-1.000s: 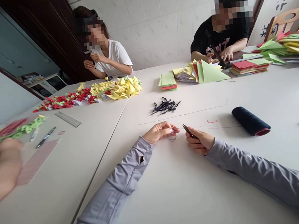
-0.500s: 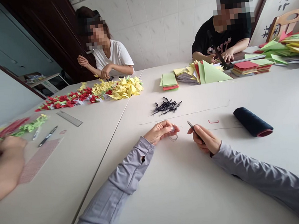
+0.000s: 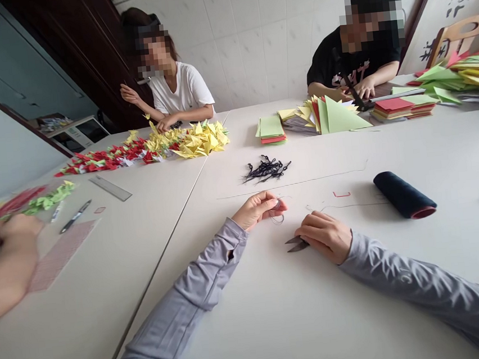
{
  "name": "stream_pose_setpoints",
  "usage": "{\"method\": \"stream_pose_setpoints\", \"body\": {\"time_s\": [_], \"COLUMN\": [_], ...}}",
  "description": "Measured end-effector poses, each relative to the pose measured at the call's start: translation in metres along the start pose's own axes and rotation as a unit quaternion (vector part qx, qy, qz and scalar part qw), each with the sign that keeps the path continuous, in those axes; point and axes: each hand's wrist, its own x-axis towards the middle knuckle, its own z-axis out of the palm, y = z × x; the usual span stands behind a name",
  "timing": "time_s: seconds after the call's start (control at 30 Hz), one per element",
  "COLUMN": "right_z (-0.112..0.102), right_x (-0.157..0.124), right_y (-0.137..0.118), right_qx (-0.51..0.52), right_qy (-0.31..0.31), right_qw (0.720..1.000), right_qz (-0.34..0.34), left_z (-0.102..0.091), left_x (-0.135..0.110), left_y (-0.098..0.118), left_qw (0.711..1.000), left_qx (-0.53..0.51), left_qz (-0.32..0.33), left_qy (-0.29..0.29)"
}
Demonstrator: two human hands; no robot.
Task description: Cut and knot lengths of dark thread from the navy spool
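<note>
My left hand (image 3: 257,210) pinches a thin dark thread between thumb and fingertips, and a small loop of it hangs to the white table (image 3: 253,325). My right hand (image 3: 323,238) rests low on the tabletop, gripping small dark thread snips (image 3: 297,244) whose blades point left. The snips' handles are hidden inside my fingers. A dark navy thread spool (image 3: 404,194) with a red end lies to the right of my hands. A fine thread (image 3: 352,205) stretches from it towards them.
A co-worker's hand (image 3: 17,226) holds a paper-crane string at left, near a ruler (image 3: 110,188) and a pen (image 3: 76,216). Folded paper cranes (image 3: 189,145) lie in a long row. Small black scissors (image 3: 266,169) lie heaped ahead. Two seated people and coloured paper stacks (image 3: 271,130) occupy the far side.
My right hand has dropped towards the table and moved closer to me, turning the snips from pointing up-left to pointing left. My left hand has barely moved.
</note>
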Motion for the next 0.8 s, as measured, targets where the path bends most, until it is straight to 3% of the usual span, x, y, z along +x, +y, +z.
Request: {"method": "stream_pose_setpoints", "body": {"time_s": [0.1,0.17,0.23,0.37,0.5,0.8], "right_z": [-0.008,-0.015,-0.021,-0.022,-0.011,-0.008], "right_x": [0.007,0.017,0.029,0.052,0.063,0.064], "right_y": [-0.003,-0.004,-0.004,0.003,0.006,0.004], "right_qx": [0.016,0.043,0.086,0.212,0.263,0.224], "right_qy": [0.026,0.059,0.081,0.062,0.057,0.078], "right_qw": [0.999,0.993,0.979,0.941,0.919,0.921], "right_qz": [0.028,0.088,0.163,0.257,0.289,0.31], "left_z": [0.004,0.007,0.01,0.017,0.019,0.021], "left_x": [0.0,0.0,0.0,-0.002,-0.004,-0.005], "left_y": [0.002,0.002,0.003,0.005,0.005,0.004], "left_qw": [1.0,1.0,1.0,1.0,0.999,1.0], "left_qx": [0.003,0.002,0.002,0.017,0.029,-0.005], "left_qz": [0.001,0.003,0.005,0.013,0.023,0.023], "left_qy": [0.005,0.008,0.01,0.01,0.012,0.017]}}
